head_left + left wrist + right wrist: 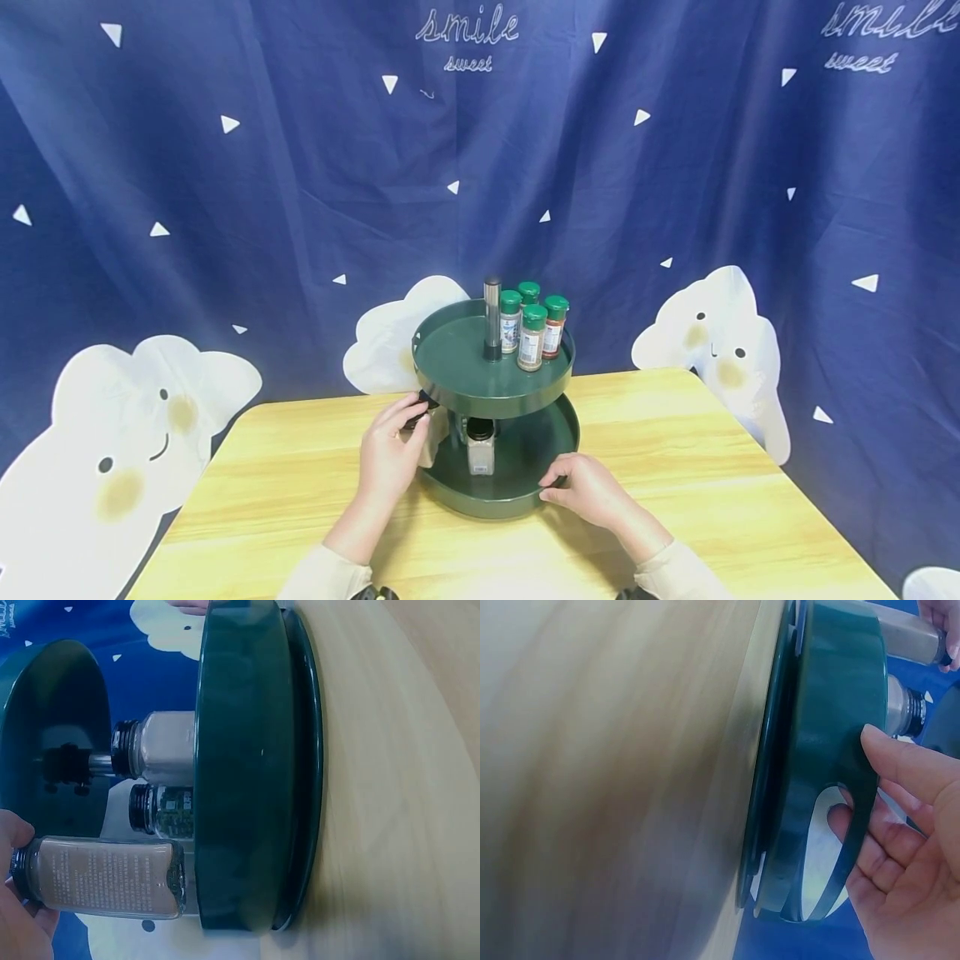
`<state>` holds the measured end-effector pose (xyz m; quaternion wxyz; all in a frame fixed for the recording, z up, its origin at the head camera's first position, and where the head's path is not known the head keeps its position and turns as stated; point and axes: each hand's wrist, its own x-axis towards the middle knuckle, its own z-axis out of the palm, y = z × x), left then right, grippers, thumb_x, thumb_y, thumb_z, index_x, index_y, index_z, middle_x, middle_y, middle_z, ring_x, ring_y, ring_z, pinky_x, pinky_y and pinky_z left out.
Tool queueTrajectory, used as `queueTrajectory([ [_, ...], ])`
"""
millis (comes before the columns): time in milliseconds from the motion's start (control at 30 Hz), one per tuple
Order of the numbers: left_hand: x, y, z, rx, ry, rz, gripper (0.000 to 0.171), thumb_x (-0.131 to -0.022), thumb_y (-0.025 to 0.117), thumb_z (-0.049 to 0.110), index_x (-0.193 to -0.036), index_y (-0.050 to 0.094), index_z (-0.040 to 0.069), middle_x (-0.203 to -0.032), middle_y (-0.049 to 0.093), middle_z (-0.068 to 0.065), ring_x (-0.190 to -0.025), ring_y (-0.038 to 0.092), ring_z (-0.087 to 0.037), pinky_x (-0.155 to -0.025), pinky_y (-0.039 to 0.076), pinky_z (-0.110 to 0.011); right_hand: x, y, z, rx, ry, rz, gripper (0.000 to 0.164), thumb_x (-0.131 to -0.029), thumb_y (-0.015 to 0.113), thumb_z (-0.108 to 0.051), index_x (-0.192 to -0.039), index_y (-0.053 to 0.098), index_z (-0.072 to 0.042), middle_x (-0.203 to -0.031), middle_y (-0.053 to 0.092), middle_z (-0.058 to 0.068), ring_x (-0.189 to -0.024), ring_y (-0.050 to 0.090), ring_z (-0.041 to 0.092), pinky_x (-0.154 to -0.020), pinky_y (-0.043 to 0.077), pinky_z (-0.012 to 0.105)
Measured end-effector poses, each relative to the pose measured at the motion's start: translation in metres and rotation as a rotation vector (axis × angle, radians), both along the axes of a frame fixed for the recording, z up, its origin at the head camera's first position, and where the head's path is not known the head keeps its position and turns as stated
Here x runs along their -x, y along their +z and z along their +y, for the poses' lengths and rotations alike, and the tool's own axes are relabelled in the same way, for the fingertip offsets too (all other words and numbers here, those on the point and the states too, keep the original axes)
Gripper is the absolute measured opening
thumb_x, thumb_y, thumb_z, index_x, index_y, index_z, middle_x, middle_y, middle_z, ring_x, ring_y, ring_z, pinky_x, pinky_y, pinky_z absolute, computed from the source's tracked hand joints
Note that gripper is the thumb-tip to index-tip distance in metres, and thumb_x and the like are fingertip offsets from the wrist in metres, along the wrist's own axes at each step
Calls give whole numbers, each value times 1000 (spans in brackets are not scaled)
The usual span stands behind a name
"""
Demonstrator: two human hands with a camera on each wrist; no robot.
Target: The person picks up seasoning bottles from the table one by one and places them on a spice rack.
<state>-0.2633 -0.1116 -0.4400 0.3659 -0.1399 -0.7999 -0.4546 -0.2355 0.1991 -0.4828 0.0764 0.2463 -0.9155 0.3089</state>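
A dark green two-tier round rack [491, 407] stands on the table. My left hand [392, 450] holds a square glass spice jar [109, 877] by its black cap, at the left side of the lower tier. The jar's printed label shows in the left wrist view. On the lower tier [495, 506] stands another black-capped jar [481, 454] with pale contents; beside it, a jar of green flakes [175, 813] shows in the left wrist view. My right hand [907, 840] grips the lower tier's rim at its handle cutout, thumb on the rim and fingertips through the opening.
Several green-capped spice bottles [531, 337] stand on the right part of the upper tier [450, 354], next to its centre post [492, 321]. The wooden table [675, 467] extends around the rack. Behind hangs a blue curtain [300, 208] with clouds.
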Motion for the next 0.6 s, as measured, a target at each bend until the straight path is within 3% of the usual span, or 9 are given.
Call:
queueTrajectory([
  [600, 5, -7, 14, -2, -13, -17, 14, -83, 77, 1, -97, 79, 5, -117, 73, -6, -113, 67, -29, -99, 52, -40, 0, 1, 1, 3, 1, -1, 8, -81, 84, -20, -84, 77, -21, -87, 68, -13, -88, 67, 15, -78, 58, 34],
])
